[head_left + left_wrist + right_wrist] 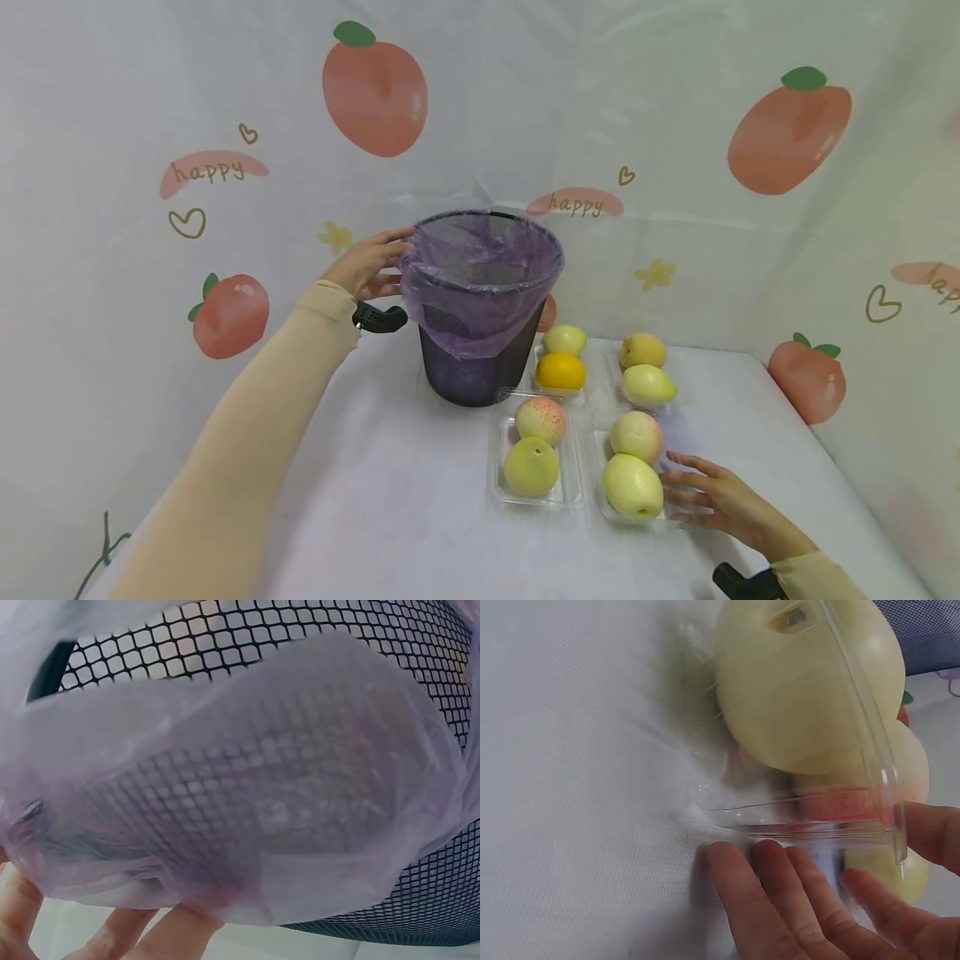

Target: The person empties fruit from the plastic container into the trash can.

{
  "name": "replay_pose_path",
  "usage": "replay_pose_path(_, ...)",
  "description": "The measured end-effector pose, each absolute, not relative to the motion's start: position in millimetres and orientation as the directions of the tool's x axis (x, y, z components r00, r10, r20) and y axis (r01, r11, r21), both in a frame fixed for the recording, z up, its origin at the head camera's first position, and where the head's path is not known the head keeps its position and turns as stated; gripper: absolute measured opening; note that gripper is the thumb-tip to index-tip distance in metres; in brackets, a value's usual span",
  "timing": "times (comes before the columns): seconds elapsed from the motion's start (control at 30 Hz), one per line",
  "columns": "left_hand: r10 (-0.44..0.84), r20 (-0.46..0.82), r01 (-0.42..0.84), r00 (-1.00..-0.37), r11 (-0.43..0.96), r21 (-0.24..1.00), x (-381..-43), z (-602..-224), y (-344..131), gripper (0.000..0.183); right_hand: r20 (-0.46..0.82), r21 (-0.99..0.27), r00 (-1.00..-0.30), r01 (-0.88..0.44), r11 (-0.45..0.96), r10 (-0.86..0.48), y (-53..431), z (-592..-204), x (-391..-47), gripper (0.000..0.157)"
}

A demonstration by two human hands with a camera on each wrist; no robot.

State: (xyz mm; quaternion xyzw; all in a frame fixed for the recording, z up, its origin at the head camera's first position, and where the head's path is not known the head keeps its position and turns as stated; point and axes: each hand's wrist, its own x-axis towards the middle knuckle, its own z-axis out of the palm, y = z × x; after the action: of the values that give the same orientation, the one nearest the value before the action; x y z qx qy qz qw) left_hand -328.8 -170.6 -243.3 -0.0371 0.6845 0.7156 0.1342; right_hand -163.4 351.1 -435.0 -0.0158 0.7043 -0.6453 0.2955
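Note:
My left hand (367, 265) is at the left side of a dark mesh bin (468, 379), its fingers touching the purple plastic bag (480, 321) folded over the rim. In the left wrist view, the fingertips (184, 930) meet the lower edge of the bag (315, 765). My right hand (723, 504) lies beside the near right clear plastic tray (889, 780), fingers extended along its side and thumb near its rim. A pale yellow-green fruit (632, 486) and a peach (636, 437) sit in that tray.
Left of it, another clear tray (576, 492) holds a green fruit (531, 467) and a peach (542, 421). Farther back are an orange (560, 372), a pale green fruit (565, 339), a yellow fruit (642, 351) and a pale oval fruit (649, 386). A printed cloth (480, 100) hangs behind.

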Motion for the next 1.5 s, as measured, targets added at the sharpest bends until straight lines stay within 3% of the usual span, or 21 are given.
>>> replay_pose_path(1.5, 0.117, -0.227, -0.231, -0.967, -0.025, 0.973, -330, -244, -168, 0.048, -0.468, -0.884, -0.791, 0.423, 0.200, -0.395, 350, -441, -176, 0.062)
